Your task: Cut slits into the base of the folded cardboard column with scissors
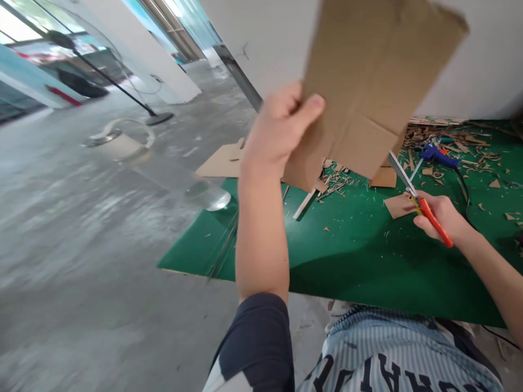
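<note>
Left hand: the left hand (280, 128) is raised high and closed on the lower left edge of a cardboard sheet (370, 81), with the thumb pressed on the near face and the fingers hidden behind it.
Cardboard sheet: it is held up in the air above the green board (368, 256), tilted, with its top running out of view; creases are seen across its lower part.
Right hand: the right hand (441, 215) is closed around the orange handles of a pair of scissors (417, 198), low over the green board at the right.
Scissors: the blades are pointed up and to the left, and their tips are met by the lower edge of the cardboard sheet; how far the blades are parted cannot be told.
Green board: it is laid flat on the grey floor (81, 245) and is scattered with small cardboard scraps (335, 182), thickest near its far edge.
Cardboard pieces: a small flat piece (398, 206) is seen just beside the right hand, another piece (384, 177) beyond it, and a larger flat piece (223, 160) at the far left corner of the board.
Glue gun: a blue glue gun (439, 155) is laid among the scraps at the far right, well apart from both hands, with a dark cord trailing toward the near side.
Stick: a pale stick (304, 204) is laid on the board below the raised sheet.
Surroundings: a white bucket (122, 141) is seen on the floor at the left, blurred.
</note>
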Motion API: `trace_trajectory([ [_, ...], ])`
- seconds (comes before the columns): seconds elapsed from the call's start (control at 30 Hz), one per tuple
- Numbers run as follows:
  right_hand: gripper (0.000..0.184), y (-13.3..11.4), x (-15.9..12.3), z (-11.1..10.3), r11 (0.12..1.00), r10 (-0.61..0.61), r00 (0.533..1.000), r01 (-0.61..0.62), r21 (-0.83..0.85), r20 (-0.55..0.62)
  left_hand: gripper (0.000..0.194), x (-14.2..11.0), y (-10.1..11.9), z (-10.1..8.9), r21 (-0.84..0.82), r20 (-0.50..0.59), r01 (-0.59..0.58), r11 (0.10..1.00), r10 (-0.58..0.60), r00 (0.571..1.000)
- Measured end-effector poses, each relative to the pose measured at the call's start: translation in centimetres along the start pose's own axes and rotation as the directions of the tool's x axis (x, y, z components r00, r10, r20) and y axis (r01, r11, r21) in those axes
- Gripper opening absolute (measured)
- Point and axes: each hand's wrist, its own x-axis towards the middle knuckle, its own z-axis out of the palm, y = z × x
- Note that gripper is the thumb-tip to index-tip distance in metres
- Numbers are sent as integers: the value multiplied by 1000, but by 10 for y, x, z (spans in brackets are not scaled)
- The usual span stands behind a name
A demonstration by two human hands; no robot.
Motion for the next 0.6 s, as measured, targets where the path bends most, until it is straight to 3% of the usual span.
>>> trace_trajectory([
  [0.1, 79, 3, -3, 0, 994, 20, 999, -16, 105, -35, 43, 7, 15, -10, -24, 18, -182, 983, 183, 983],
  [0.2, 88, -3, -7, 3, 980, 9, 998, 2, 197, -54, 48, 7, 18, 1, 85, -74, -234, 969, 240, 968],
  [0.3, 95, -14, -9, 8, 955, 3, 996, 24, 296, -89, 54, -1, 12, 32, 170, -190, -204, 964, 235, 953],
  [0.43, 94, -20, -9, 13, 858, 85, 996, -56, 510, -34, 52, -18, 8, 74, 186, -242, -98, 978, 143, 960],
  [0.6, 82, -20, -9, 14, 784, 134, 990, -126, 608, 32, 51, -34, 4, 101, 153, -252, -30, 988, 69, 965],
])
